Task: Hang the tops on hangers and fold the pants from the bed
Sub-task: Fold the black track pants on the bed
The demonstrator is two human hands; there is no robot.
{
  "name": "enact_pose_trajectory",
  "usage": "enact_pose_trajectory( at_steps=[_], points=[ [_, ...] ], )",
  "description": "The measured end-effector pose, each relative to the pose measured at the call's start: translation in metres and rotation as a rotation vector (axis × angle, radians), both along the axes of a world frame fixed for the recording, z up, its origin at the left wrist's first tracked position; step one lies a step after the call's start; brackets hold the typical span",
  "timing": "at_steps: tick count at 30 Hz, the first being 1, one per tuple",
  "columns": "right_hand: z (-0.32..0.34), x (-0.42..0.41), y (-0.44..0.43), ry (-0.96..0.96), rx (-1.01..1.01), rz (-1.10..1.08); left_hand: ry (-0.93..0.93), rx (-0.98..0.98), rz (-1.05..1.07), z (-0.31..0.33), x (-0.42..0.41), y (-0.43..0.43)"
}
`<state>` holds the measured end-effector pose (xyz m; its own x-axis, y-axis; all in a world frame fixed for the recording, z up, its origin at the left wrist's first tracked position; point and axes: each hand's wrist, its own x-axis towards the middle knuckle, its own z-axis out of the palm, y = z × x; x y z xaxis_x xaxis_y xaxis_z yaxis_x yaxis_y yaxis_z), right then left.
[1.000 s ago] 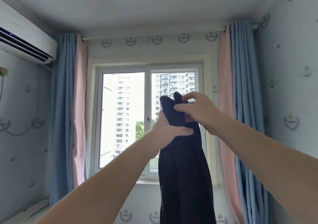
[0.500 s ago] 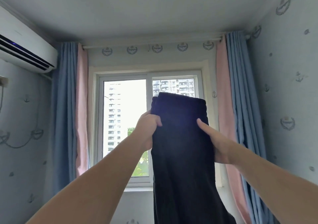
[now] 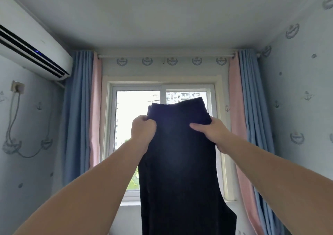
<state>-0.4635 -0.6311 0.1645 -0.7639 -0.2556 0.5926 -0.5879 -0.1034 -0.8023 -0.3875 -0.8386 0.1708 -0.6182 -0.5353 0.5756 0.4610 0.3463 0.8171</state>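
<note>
The dark, near-black pants [image 3: 178,162] hang upright, spread flat between the 2 hands. The left hand [image 3: 143,130] pinches 1 side just under the waistband and the right hand [image 3: 212,133] pinches the other. The waistband stands above both hands, slightly higher toward the right hand; the legs drop below them, out of view.

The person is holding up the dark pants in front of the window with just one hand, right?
Not quite: it is two hands. The head view shows the left hand and the right hand each gripping the dark pants near the top, in front of the window.
</note>
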Motion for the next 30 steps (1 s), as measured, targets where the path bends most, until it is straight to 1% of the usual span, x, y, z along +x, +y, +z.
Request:
enact_pose_trajectory(
  at_steps=[4, 7, 12, 16, 19, 22, 25, 30],
  points=[
    [0.017, 0.063, -0.013, 0.084, 0.008, -0.028, 0.073, 0.017, 0.053, 0.009, 0.056, -0.015],
    [0.023, 0.112, -0.013, 0.126, 0.006, -0.024, 0.095, 0.018, 0.029, 0.013, 0.109, -0.018],
    [0.01, 0.189, -0.014, 0.13, -0.021, 0.002, 0.096, -0.006, 0.038, 0.001, 0.196, -0.015],
    [-0.016, 0.234, -0.012, 0.042, -0.007, -0.007, -0.035, -0.017, 0.026, -0.021, 0.243, -0.014],
    [-0.034, 0.261, -0.009, -0.013, 0.02, 0.024, -0.143, -0.004, 0.055, -0.031, 0.268, -0.015],
    [-0.047, 0.281, -0.009, -0.056, 0.054, 0.002, -0.24, 0.063, 0.012, -0.043, 0.283, -0.021],
    [-0.061, 0.292, -0.017, -0.093, 0.081, -0.003, -0.296, 0.129, -0.046, -0.063, 0.294, -0.03],
    [-0.099, 0.287, -0.047, -0.153, 0.166, -0.021, -0.366, 0.13, -0.077, -0.112, 0.295, -0.06]
  ],
)
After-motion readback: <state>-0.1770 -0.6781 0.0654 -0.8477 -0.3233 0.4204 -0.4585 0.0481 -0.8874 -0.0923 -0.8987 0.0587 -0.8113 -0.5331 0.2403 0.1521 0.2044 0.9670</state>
